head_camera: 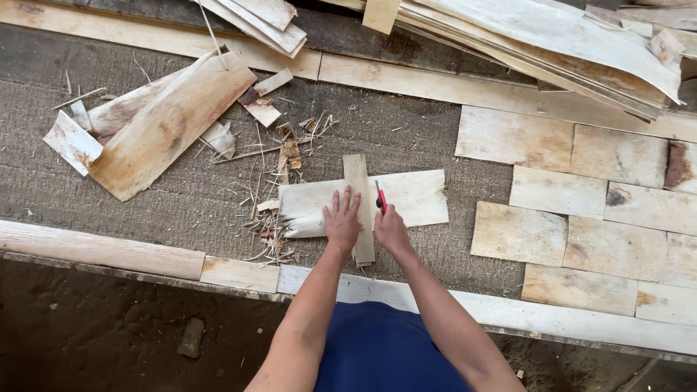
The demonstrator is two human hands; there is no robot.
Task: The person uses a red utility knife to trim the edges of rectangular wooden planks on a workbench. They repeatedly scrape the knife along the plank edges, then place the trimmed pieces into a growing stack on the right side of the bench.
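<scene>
Nearest the camera, the blue shirt (385, 348) and both forearms reach over the counter (181, 210). Left hand (342, 221) lies open, fingers spread, pressing a narrow wood strip (357, 181) onto a thin wood sheet (414, 196). Right hand (390, 229) is closed around a red knife (380, 197), its tip just beside the strip. The blade sits close to the left fingers; a slip along the strip could likely nick them. The pale sheet is ragged and splintered at its left edge and may tear further. Cut pieces (559, 192) lie to the right.
</scene>
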